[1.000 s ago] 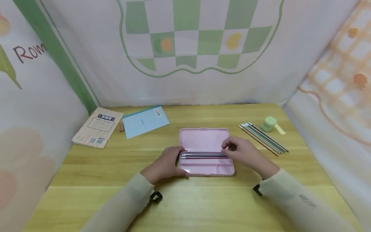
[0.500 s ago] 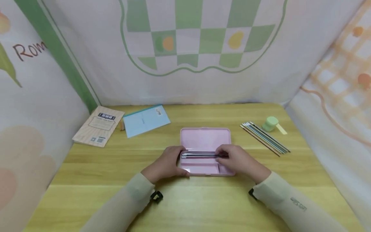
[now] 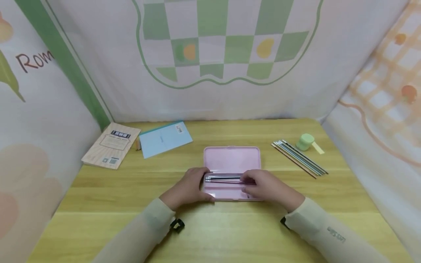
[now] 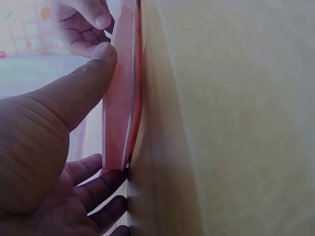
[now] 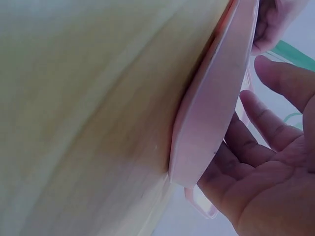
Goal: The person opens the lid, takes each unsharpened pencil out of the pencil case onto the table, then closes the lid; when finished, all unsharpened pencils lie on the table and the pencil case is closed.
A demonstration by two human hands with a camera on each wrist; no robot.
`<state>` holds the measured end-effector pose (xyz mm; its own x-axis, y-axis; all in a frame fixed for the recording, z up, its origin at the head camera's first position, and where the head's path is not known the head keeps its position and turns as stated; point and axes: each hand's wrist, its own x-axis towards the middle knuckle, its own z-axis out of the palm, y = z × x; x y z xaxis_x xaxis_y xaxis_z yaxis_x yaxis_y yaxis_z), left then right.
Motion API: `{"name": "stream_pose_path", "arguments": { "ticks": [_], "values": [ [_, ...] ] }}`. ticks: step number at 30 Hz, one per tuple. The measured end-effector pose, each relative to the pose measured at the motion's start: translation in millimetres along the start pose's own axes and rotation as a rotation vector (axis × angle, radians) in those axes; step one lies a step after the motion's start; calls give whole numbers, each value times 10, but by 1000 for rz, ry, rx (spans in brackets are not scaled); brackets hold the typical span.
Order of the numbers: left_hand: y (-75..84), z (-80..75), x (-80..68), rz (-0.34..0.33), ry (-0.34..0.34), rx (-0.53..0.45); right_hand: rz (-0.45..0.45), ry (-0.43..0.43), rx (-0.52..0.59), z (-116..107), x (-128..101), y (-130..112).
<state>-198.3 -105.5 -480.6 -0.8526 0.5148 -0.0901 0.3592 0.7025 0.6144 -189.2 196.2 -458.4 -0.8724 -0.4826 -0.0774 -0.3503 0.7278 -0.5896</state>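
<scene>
A big yellow table [image 3: 210, 235] holds everything, and the pink pencil case [image 3: 231, 159] lies open on it, lid to the back. Left of the case and farther back are a tan book [image 3: 112, 147] and a blue book [image 3: 166, 139].

Something just changed inside the case: a moment ago the pencils lay snug together, and now the dark red pencil [image 3: 227, 181] slants toward the near side, away from the black pencil [image 3: 227, 178]. So, I think, their neat row has been loosened.

The left hand [image 3: 188, 185] is clamped on the case's left end, thumb against its near wall. The right hand [image 3: 269, 187] dips over the case's right end, thumb and first finger apart (I can't tell if a hidden finger touches a pencil).

Right of the case and farther back sit a bunch of loose pencils [image 3: 299, 158] and, past them, a little green pot [image 3: 304, 141].
</scene>
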Motion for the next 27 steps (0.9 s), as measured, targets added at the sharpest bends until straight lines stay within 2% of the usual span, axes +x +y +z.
{"name": "stream_pose_path", "arguments": {
  "ticks": [13, 27],
  "values": [
    [-2, -2, -12, 3, 3, -6, 29, -54, -31, 30, 43, -9],
    [-6, 0, -2, 10, -1, 7, -9, -51, -38, 27, 127, -21]
  ]
}}
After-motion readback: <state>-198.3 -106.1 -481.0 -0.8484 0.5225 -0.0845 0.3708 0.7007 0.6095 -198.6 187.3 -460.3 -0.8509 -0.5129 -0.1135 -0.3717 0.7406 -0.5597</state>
